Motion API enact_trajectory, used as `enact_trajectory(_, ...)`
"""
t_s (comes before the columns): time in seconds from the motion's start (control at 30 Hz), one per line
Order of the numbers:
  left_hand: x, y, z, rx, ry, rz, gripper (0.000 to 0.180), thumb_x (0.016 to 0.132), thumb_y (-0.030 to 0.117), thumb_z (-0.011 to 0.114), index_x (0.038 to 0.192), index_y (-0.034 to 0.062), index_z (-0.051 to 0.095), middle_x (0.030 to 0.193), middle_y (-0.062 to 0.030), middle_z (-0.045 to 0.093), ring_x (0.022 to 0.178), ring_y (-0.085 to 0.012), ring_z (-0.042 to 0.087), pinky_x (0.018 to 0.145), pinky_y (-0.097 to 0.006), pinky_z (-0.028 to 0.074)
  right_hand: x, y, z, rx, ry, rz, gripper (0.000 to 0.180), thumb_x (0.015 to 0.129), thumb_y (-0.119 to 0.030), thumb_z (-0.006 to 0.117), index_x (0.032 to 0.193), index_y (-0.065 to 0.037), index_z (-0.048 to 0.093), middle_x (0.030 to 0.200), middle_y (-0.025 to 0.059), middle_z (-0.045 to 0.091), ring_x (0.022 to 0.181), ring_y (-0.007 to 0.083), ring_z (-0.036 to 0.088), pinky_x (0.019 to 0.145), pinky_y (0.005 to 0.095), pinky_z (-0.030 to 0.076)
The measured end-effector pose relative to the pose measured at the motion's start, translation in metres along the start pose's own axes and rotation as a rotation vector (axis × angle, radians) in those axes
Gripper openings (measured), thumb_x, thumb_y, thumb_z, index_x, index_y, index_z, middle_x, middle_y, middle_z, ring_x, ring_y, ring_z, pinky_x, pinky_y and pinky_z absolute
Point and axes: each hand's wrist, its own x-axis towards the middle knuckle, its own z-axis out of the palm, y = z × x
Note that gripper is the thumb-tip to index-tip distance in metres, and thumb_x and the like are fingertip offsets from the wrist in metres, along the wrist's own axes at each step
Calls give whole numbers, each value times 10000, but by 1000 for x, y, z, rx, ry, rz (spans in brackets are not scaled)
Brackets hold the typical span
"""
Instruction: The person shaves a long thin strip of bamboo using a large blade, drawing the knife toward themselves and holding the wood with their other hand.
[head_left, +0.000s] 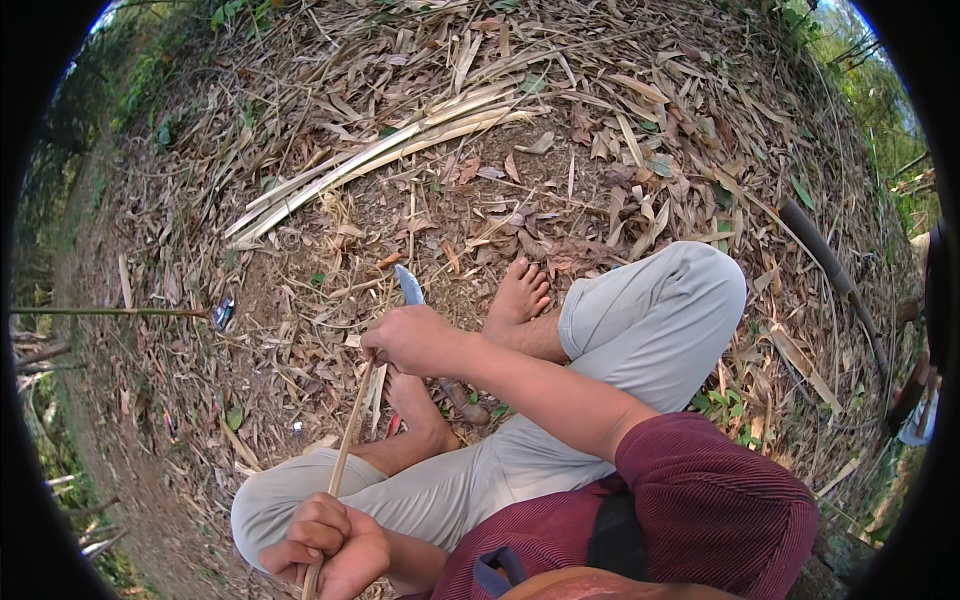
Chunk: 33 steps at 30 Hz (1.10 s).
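Note:
Lower left, my left hand (pixel 330 548) is closed around a long, thin, pale strip (pixel 348 440) of what looks like split bamboo or cane. The strip slants up to my right hand (pixel 415 338), whose fingers are closed on its upper end. A knife blade (pixel 409 286) sticks out just beyond my right hand; the hand and forearm cover its middle. Below that wrist a brown, rod-like piece (pixel 463 402) lies in line with the blade, perhaps its handle. A short, loose, pale sliver (pixel 377 390) hangs beside the strip, near my right fingertips.
I sit with bent legs in grey trousers (pixel 650 320), bare feet on leaf-littered ground. Ahead lies a bundle of long split strips (pixel 380 150). A thin stick (pixel 110 311) ends at a small shiny blue thing (pixel 223 313) on the left. A dark pole (pixel 815 245) lies right.

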Motion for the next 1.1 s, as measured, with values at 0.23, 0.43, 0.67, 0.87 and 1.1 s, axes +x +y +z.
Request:
enact_trajectory(0.23, -7, 1, -12, 11, -236, -20, 685, 853, 735, 506, 728, 88, 320, 455, 17, 243, 386, -66, 161, 410, -246, 112, 0, -5, -6, -28, -67, 19, 121, 752, -93, 680, 871, -106, 674, 837, 65, 670, 846, 281, 662, 721, 418, 521)
enact_trajectory(0.43, -12, 3, 22, -179, -544, 61, 410, 809, 315, 693, 718, 50, 392, 476, -19, 310, 406, -127, 262, 398, -296, 199, -6, -4, 14, -217, 117, -82, 164, 765, -190, 704, 836, -52, 650, 955, 79, 609, 947, 280, 583, 780, 417, 503)
enact_trajectory(0.67, 15, -10, -16, -435, -798, -20, 285, 715, 115, 694, 745, 23, 426, 510, -61, 383, 427, -155, 332, 413, -311, 252, -5, -14, 39, -247, 316, -52, 260, 857, -279, 654, 752, -41, 664, 909, 87, 564, 907, 280, 547, 825, 407, 458)
enact_trajectory(0.87, 26, -16, -29, -486, -920, -63, 253, 703, 33, 692, 769, 4, 449, 562, -100, 457, 454, -186, 403, 442, -330, 315, -7, -13, 40, -236, 368, -85, 282, 888, -294, 615, 751, -59, 693, 962, 112, 579, 984, 292, 539, 855, 407, 457)
enact_trajectory(1.1, 23, -12, -33, -411, -854, -57, 235, 729, 17, 686, 775, -3, 457, 567, -108, 467, 455, -188, 407, 439, -336, 316, -7, -13, 37, -127, 281, -46, 301, 881, -274, 627, 727, -19, 669, 980, 134, 553, 981, 306, 525, 770, 400, 512)
